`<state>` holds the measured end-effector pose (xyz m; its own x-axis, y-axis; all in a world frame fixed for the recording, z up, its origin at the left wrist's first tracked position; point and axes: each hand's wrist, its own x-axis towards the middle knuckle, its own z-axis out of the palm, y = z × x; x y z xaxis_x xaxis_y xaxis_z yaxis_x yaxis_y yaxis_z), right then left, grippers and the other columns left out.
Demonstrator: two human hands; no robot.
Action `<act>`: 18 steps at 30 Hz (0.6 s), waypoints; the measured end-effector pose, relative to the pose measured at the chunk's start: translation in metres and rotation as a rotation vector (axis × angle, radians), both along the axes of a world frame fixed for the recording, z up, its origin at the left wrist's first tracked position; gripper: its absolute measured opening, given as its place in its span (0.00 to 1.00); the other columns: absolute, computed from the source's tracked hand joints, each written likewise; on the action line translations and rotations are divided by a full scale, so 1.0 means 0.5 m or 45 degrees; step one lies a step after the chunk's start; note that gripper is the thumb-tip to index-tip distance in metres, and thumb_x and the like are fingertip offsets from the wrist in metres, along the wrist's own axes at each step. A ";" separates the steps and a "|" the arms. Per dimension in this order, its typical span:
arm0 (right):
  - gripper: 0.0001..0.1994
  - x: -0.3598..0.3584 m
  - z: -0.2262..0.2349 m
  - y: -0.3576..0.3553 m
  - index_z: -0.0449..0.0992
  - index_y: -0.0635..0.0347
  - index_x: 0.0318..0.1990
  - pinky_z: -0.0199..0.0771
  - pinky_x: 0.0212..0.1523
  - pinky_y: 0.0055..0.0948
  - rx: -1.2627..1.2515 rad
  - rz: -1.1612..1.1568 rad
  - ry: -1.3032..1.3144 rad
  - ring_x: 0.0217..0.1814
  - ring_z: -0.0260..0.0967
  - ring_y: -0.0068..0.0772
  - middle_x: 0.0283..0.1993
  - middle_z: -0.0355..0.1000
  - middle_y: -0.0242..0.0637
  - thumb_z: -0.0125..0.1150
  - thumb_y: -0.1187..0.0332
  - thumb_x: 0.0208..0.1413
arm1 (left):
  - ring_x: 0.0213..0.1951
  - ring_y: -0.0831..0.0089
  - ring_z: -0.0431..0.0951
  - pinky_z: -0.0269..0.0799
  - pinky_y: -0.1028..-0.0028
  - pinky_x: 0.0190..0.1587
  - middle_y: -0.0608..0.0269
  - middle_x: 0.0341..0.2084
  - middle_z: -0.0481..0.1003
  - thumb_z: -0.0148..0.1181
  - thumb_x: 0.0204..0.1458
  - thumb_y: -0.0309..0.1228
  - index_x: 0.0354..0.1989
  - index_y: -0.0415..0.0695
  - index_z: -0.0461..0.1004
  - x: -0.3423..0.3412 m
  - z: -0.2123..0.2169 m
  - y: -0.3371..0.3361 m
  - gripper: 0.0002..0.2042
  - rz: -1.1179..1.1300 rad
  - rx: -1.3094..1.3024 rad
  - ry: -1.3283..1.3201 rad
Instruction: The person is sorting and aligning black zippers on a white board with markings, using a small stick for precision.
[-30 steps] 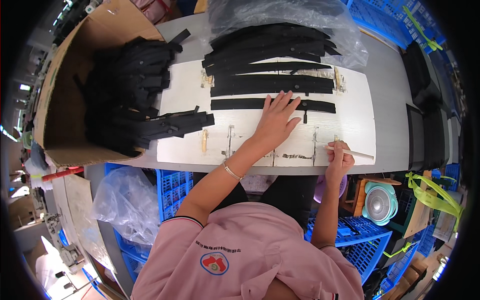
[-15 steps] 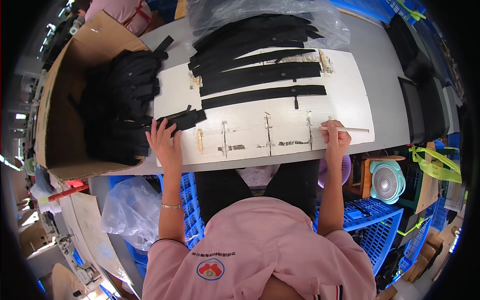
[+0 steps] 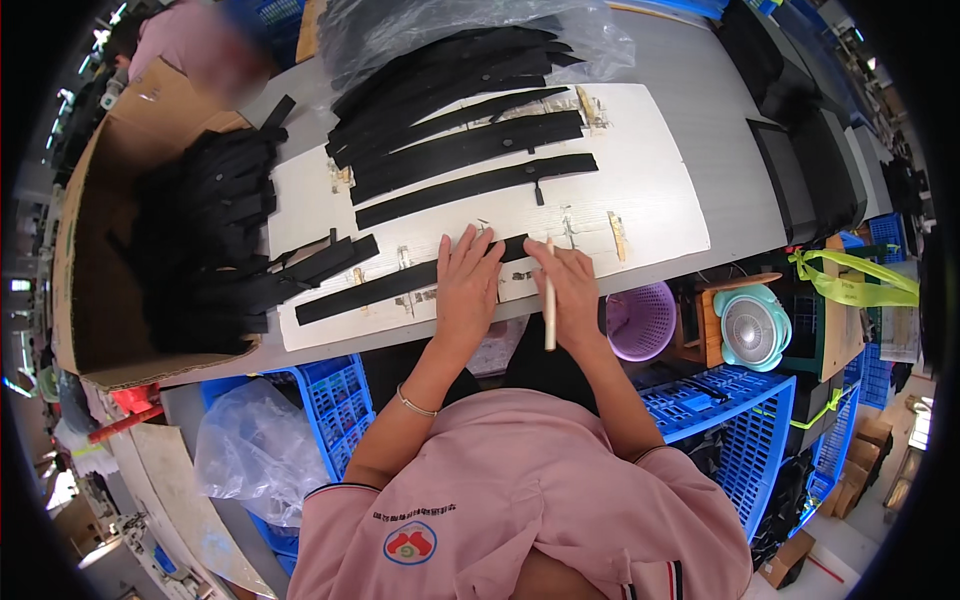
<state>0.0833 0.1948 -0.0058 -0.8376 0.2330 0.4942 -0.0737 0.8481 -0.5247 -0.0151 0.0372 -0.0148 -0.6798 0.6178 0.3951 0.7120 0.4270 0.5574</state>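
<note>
One black fabric strip (image 3: pixel 375 286) lies slantwise along the near part of a white board (image 3: pixel 650 160). My left hand (image 3: pixel 466 285) rests flat over this strip, its fingers stretched out. At the strip's right end is my right hand (image 3: pixel 568 290), closed around a slim off-white pen-like stick (image 3: pixel 549 315) that points back toward me; its fingertips are beside or on the strip end. Farther up the board lies another black strip (image 3: pixel 470 190) with a small tab, below a fanned pile of black strips (image 3: pixel 440 85).
At the left stands a cardboard box (image 3: pixel 95 330) heaped with black strips (image 3: pixel 205 235), some spilling onto the board. Clear plastic film (image 3: pixel 590 40) lies behind the pile. Below the table edge are a purple basket (image 3: pixel 643 320), a turquoise fan (image 3: pixel 755 328) and blue crates (image 3: pixel 715 405).
A black strip now lies on the board's near part. My left hand has moved right from beside the box onto it. My right hand has shifted left, the stick still in its fingers.
</note>
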 end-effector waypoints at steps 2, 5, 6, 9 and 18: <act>0.28 0.007 -0.009 -0.024 0.69 0.57 0.67 0.60 0.68 0.46 0.160 0.003 -0.041 0.65 0.70 0.40 0.58 0.78 0.40 0.66 0.71 0.58 | 0.69 0.50 0.66 0.48 0.46 0.74 0.52 0.62 0.73 0.62 0.60 0.26 0.56 0.39 0.77 0.002 0.003 0.000 0.16 -0.011 -0.002 -0.018; 0.29 0.031 -0.018 -0.015 0.68 0.57 0.68 0.56 0.72 0.47 0.207 -0.067 -0.086 0.68 0.68 0.40 0.59 0.78 0.39 0.66 0.71 0.58 | 0.72 0.49 0.62 0.45 0.45 0.75 0.51 0.65 0.70 0.61 0.61 0.28 0.62 0.39 0.74 0.010 0.016 -0.015 0.20 0.015 -0.015 -0.039; 0.29 0.040 -0.019 -0.005 0.68 0.57 0.68 0.55 0.73 0.48 0.202 -0.120 -0.094 0.68 0.67 0.40 0.59 0.78 0.39 0.66 0.70 0.58 | 0.73 0.49 0.60 0.44 0.45 0.75 0.51 0.67 0.68 0.60 0.62 0.29 0.64 0.39 0.72 0.013 0.022 -0.026 0.22 0.058 -0.024 -0.040; 0.25 0.067 -0.021 0.041 0.73 0.57 0.66 0.52 0.74 0.49 0.153 -0.226 -0.108 0.67 0.67 0.42 0.57 0.76 0.42 0.64 0.71 0.60 | 0.74 0.49 0.57 0.41 0.43 0.75 0.52 0.69 0.66 0.59 0.63 0.31 0.68 0.40 0.69 0.018 0.006 -0.079 0.24 0.173 -0.184 0.031; 0.22 0.096 -0.034 0.119 0.75 0.54 0.64 0.50 0.76 0.47 0.391 -0.436 -0.047 0.61 0.68 0.34 0.47 0.78 0.35 0.62 0.71 0.62 | 0.74 0.53 0.59 0.35 0.41 0.75 0.53 0.69 0.67 0.60 0.64 0.36 0.68 0.39 0.68 0.029 0.012 -0.156 0.26 0.253 -0.265 -0.015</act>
